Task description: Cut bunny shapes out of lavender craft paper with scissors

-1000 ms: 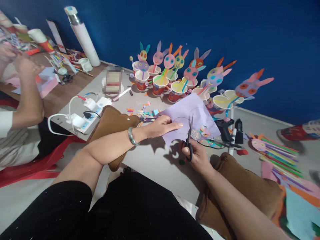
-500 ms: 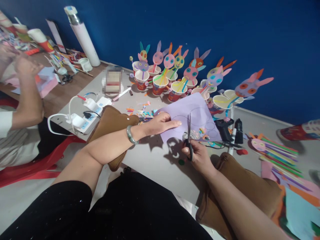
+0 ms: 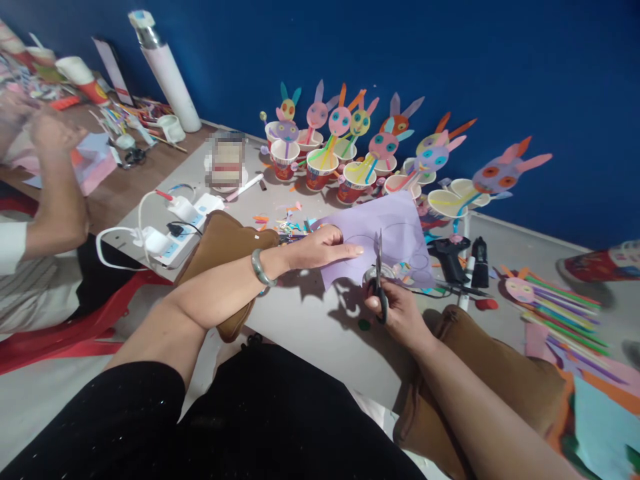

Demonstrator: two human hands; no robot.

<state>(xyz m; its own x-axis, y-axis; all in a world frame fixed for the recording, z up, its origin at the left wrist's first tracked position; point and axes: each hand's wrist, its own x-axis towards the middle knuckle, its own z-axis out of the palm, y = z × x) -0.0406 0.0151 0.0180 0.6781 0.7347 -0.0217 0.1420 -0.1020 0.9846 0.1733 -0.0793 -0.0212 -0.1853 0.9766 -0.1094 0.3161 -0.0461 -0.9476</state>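
Observation:
My left hand (image 3: 320, 248) pinches the left side of a sheet of purple paper (image 3: 400, 227), thumb on top. Circles are drawn in outline on the sheet, and its lower edge is cut into curves. In my right hand (image 3: 397, 310) is a pair of black-handled scissors (image 3: 379, 273), gripped by the loops. The blades point up and away from me, against the lower part of the sheet; they look nearly closed. Behind the blades, a clear roll of tape (image 3: 371, 272) lies on the table, partly hidden.
Paper cups (image 3: 320, 170) with rabbit-faced figures stand along the blue wall. A glue gun (image 3: 450, 259) lies to the right, near colored sticks (image 3: 570, 310). Brown cushions (image 3: 485, 380) lie under my forearms. A power strip (image 3: 187, 230) is at left, beyond it another person's arm (image 3: 57, 180).
The purple sheet's far right corner has dipped and curled inward. My hands hold almost the same places, with the scissors barely shifted.

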